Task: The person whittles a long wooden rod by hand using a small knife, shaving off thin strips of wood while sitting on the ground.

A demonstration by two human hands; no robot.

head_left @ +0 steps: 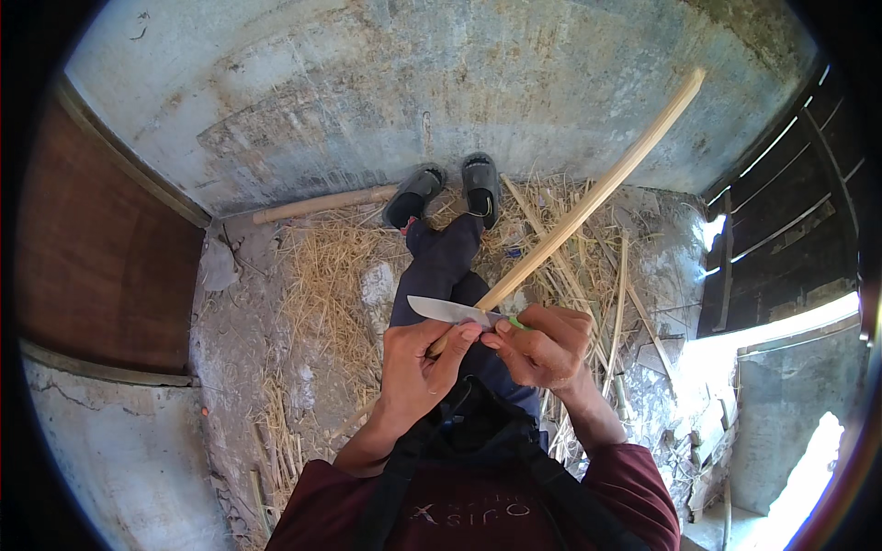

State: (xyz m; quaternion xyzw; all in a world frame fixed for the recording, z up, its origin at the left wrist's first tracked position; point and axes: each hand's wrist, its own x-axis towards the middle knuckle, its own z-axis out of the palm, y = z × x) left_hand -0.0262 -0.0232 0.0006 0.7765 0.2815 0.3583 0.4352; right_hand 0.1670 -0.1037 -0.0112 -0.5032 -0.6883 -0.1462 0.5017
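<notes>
A long pale strip of split wood or bamboo (588,207) slants from my lap up toward the far wall on the right. My left hand (418,363) is closed around its near end, with the thumb up by the knife blade. In my right hand (544,344) is a knife (446,310) with a green handle, mostly hidden by the fingers. Its wide metal blade points left and lies across the strip, between my two hands. Whether the edge is cutting into the strip, I cannot tell.
Straw and shavings (335,266) litter the floor around my crossed legs. Loose strips (620,312) lie to the right, and a rounded pole (322,204) rests along the far wall (432,83). A brown panel (106,239) stands left; dark slats (781,220) and rubble (707,441) are right.
</notes>
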